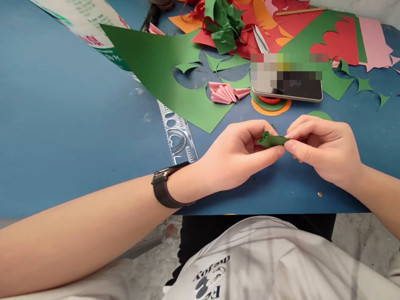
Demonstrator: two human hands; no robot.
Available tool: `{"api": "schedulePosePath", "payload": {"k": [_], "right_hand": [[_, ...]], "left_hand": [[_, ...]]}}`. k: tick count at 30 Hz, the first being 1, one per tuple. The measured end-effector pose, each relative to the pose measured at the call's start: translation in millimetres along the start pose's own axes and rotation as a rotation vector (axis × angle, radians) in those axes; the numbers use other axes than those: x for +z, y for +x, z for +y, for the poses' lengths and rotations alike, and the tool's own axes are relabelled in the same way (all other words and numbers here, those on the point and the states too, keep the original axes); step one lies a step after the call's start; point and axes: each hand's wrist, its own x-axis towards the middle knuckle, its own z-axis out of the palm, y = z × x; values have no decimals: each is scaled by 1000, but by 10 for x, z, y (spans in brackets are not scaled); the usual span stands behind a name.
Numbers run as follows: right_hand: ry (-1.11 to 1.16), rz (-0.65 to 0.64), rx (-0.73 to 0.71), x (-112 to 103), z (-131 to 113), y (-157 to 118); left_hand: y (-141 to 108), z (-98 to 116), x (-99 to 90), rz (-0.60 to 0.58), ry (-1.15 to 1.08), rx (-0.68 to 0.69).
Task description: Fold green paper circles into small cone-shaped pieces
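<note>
Between my two hands is a small piece of green paper [272,141], its left end curled into little rolls. My left hand [240,152] pinches it from the left between thumb and fingers. From the right, the thumb and forefinger of my right hand [325,146] press on its pointed end. A thin pale strand, thread or wire, runs along my right forefinger; I cannot make out which. Just above my hands lie a green paper circle [320,114], partly hidden, and a stack of round paper with an orange disc [271,111] at the bottom.
A phone [300,89] rests on the red-handled scissors [261,39]. Left of it lie folded pink paper pieces [224,92] and a large cut green sheet [156,62] over a clear stencil ruler [176,137]. Coloured scraps [225,25] heap at the back. The blue table's front edge [265,213] is near me.
</note>
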Motion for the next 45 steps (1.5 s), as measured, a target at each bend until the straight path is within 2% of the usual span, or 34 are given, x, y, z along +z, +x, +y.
{"api": "schedulePosePath", "payload": {"k": [7,16,24,29,33,39,45], "right_hand": [[19,-19,-24,-17,33,-2],[-22,-18,-48,-19,48,7],[-19,-70,-88,-43,46,-12],[20,-131,-40,-27,16,-13],[-68,-135,43,-45,-25,4],[-204,-135,169,-97,-67,-3],[-280,-145,80,-99,-77,13]], "left_hand": [[4,-15,-24,-24,-3,-3],[6,-38,-15,11,278,223],[-11,-38,-13,-63,233,206],[-15,-25,-35,-120,264,260],[-21,4,-44,-116,292,292],[-11,-13,-37,-59,170,164],[15,0,-33,23,97,56]]}}
